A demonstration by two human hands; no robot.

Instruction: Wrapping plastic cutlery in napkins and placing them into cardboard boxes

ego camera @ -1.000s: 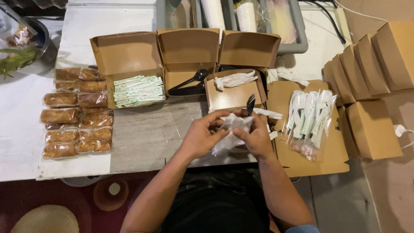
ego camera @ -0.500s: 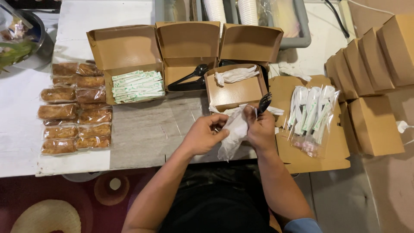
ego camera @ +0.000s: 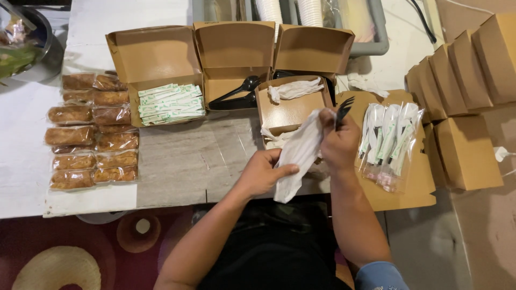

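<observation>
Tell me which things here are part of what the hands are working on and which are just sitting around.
In hand:
- white napkin, held by left hand and right hand
- black plastic fork, in the right hand

Lying about:
- wrapped pastries
- green-and-white packets
- bagged cutlery sets
- closed brown boxes

To your left on the bench (ego camera: 177, 161) lie clear-wrapped brown pastries (ego camera: 91, 134). Ahead stand open brown cardboard boxes (ego camera: 234, 59), one holding white-and-green sachets (ego camera: 171, 103). To your right lie clear cutlery packets (ego camera: 388, 142), then closed brown boxes (ego camera: 466, 153).

White napkin (ego camera: 297, 156) stretched diagonally btwn hands, black plastic fork (ego camera: 343, 109) (tines up) above.
</observation>
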